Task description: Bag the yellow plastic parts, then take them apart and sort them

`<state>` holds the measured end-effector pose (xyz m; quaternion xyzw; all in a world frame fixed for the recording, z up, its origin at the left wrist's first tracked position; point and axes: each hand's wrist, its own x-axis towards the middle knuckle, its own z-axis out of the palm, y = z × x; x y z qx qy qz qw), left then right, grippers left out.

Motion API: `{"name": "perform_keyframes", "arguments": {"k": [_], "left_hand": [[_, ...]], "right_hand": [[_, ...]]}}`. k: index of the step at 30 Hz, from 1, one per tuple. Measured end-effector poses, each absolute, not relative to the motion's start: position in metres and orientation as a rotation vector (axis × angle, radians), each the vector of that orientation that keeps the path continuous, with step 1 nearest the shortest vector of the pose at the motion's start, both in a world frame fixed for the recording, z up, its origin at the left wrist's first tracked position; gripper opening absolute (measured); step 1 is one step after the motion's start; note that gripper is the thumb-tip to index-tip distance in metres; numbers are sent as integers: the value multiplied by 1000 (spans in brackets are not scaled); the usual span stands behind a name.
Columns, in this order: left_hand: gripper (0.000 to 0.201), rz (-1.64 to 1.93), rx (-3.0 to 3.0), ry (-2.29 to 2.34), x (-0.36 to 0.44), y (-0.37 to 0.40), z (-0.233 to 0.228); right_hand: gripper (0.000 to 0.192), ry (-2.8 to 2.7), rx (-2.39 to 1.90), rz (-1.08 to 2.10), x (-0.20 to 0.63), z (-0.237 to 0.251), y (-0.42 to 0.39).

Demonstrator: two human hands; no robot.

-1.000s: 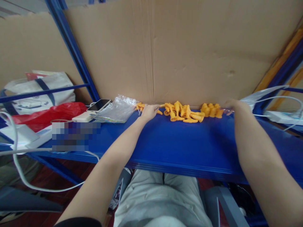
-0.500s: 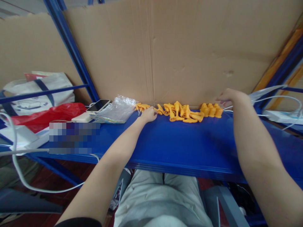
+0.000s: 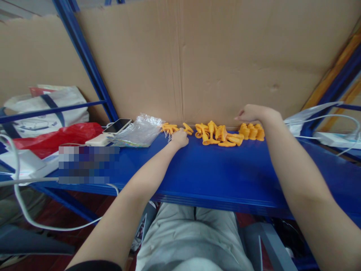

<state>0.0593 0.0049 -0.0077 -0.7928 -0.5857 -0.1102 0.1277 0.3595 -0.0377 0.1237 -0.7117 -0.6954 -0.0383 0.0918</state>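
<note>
1. Nearest: the wearer's lap (image 3: pixel 194 241) in pale grey trousers, against a blue bench (image 3: pixel 214 171) with bare metal along its front.
2. Across the bench, the left hand (image 3: pixel 179 139) is low, palm down, among small yellow plastic pieces. Its fingers are bent and narrow; whether they grip anything cannot be told. Fine chains (image 3: pixel 169 136) lie just beside it, on the left.
3. The step in hand appears to be handling these pieces singly with the left hand. A next move would call for a light pinch on one stem, kept clear of the chains.
4. Just past the left fingers is a branched piece (image 3: pixel 187 128); its long axis slants from far left to near right. Left of it lies a cluster (image 3: pixel 170 128) of similar pieces, their stubs pointing various ways.
5. Right of centre sits a jumbled pile (image 3: pixel 222 133). One flared end faces the wearer; the nearest piece lies flat, long axis left to right.
6. Further right, a tight row (image 3: pixel 251 131) stands upright, long axes vertical.
7. The right hand (image 3: pixel 252 113) hangs above and behind that row, wrist bent, fingers curled and pointing left; what they hold, if anything, is unclear.
8. Farthest: a cardboard wall (image 3: pixel 225 56).
</note>
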Motion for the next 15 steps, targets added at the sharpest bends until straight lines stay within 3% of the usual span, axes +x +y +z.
{"name": "perform_keyframes", "arguments": {"k": [11, 15], "left_hand": [[42, -383, -2331, -1706, 61, -6, 1], [41, -374, -2308, -1691, 63, -9, 2]], "right_hand": [[28, -2460, -1779, -80, 291, 105, -49], [34, -2486, -1843, -120, 267, 83, -54]]}}
